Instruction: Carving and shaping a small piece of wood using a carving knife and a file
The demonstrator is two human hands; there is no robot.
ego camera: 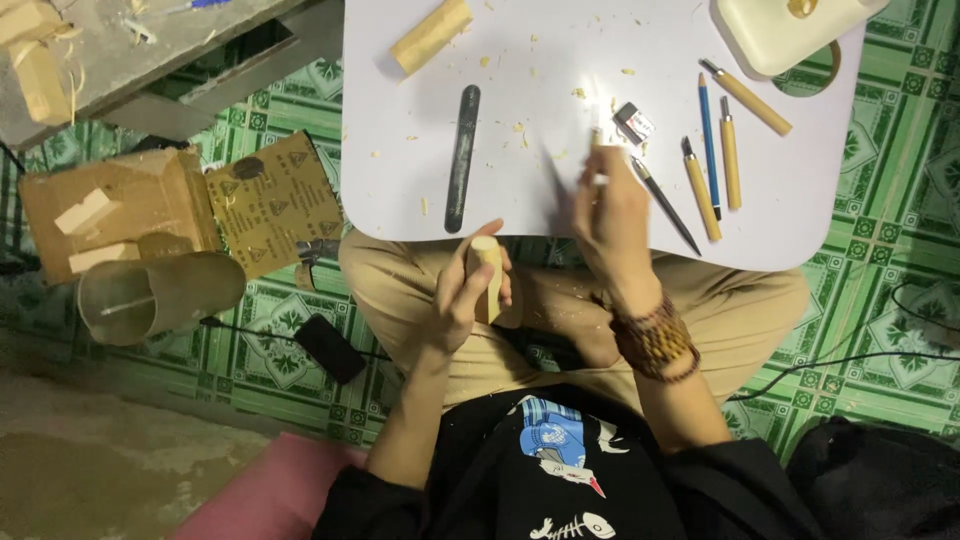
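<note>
below white table (420, 120) edge: left hand (462, 295) fingers wrapped on wood block (487, 275) | right hand (612, 215) pinching carving tool (597, 140) over table | left of table: open cardboard box (110, 210) holding wood offcuts (85, 212), brown square sandpaper sheet (272, 200)

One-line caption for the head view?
Left hand grips a wooden block; right hand holds a carving tool over the white table.

The small pale wooden block (487, 275) stands almost upright over the lap. The thin wooden-handled carving tool (597, 160) tilts above the desk edge.
</note>
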